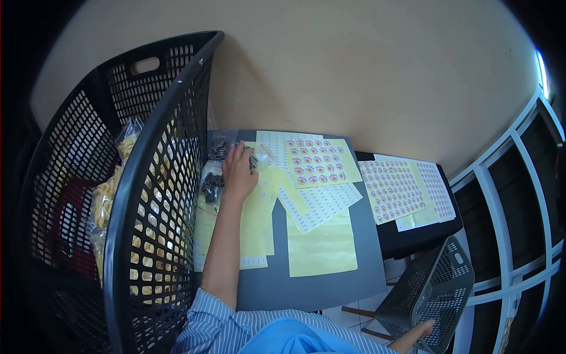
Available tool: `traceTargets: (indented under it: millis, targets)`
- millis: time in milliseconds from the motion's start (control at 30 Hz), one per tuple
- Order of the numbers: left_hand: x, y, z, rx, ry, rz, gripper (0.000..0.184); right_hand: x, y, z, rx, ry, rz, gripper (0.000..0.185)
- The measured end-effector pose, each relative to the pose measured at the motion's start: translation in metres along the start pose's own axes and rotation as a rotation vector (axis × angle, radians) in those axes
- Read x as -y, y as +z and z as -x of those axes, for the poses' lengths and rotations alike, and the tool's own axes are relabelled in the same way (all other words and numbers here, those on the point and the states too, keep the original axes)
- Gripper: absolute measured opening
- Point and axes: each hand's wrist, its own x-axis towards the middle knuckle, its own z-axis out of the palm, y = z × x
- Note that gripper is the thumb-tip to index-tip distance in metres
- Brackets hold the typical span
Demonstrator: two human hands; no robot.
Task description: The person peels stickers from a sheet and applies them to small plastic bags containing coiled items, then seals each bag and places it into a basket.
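My left hand (237,176) reaches over the grey table, palm down, with its fingers stretched out and the thumb apart. Its fingertips lie on a clear plastic bag of dark contents (252,154). More small bags of dark strips (212,187) sit just left of the hand, beside the tall basket. At the lower right, my right hand (422,330) grips the near side of a dark grey plastic basket (407,295), which tilts beside the table; some of its fingers are hidden.
A big black basket (171,100) at left holds bags of pale yellow food (106,200). Sticker sheets (315,162) and yellow backing paper (323,248) overlap on the grey table (368,253). More sticker sheets (392,192) lie on a black surface to the right, near a metal frame (495,177).
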Motion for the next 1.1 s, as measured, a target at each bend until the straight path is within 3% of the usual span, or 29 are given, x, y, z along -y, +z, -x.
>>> traceTargets:
  millis: [67, 133, 233, 267, 333, 400, 433, 467, 533, 600, 667, 833, 900, 1100]
  targets:
    - [0.008, 0.010, -0.005, 0.081, -0.052, -0.011, 0.041, 0.014, -0.004, 0.021, -0.005, 0.015, -0.009, 0.046]
    - [0.008, 0.011, -0.008, 0.172, -0.093, -0.034, 0.041, 0.046, -0.016, 0.068, 0.061, -0.519, -0.462, 0.043]
    - [-0.001, 0.002, -0.016, 0.144, -0.122, 0.053, 0.037, 0.105, -0.033, 0.151, 0.174, -0.729, -0.672, 0.036]
    - [-0.013, -0.009, -0.017, 0.048, -0.155, 0.173, 0.032, 0.124, -0.044, 0.184, 0.248, -0.787, -0.747, 0.035]
    - [-0.029, -0.021, -0.016, -0.044, -0.185, 0.292, 0.028, 0.151, -0.065, 0.250, 0.541, -0.837, -0.899, 0.030]
    - [-0.042, -0.027, -0.007, -0.052, -0.147, 0.999, 0.029, 0.162, -0.089, 0.323, 0.958, -0.855, -1.003, 0.026]
    - [-0.052, -0.034, 0.002, 0.038, -0.262, 1.235, 0.032, 0.156, -0.094, 0.355, 1.093, -0.877, -1.002, 0.028]
    - [-0.062, -0.042, 0.013, 0.134, -0.381, 1.465, 0.036, 0.151, -0.103, 0.387, 1.363, -0.823, -0.980, 0.029]
    - [-0.071, -0.050, 0.035, 0.260, -0.347, 1.624, 0.035, 0.149, -0.129, 0.438, 1.727, -1.008, -0.826, 0.037]
    - [-0.070, -0.055, 0.053, 0.341, -0.279, 1.574, 0.033, 0.147, -0.146, 0.478, 2.183, -0.658, -0.678, 0.037]
    - [-0.069, -0.055, 0.072, 0.414, -0.327, 1.537, 0.032, 0.143, -0.158, 0.500, 2.365, -0.506, -0.698, 0.036]
    - [-0.063, -0.062, 0.095, 0.726, -0.271, 1.429, 0.029, 0.118, -0.166, 0.507, 2.445, -0.473, -0.587, 0.018]
    - [-0.064, -0.059, 0.093, 0.550, -0.114, 1.183, 0.025, 0.108, -0.166, 0.506, 2.466, -0.467, -0.657, 0.010]
    - [-0.073, -0.045, 0.095, 0.295, -0.234, 1.214, 0.012, 0.107, -0.169, 0.501, 2.626, -0.390, -0.474, 0.011]
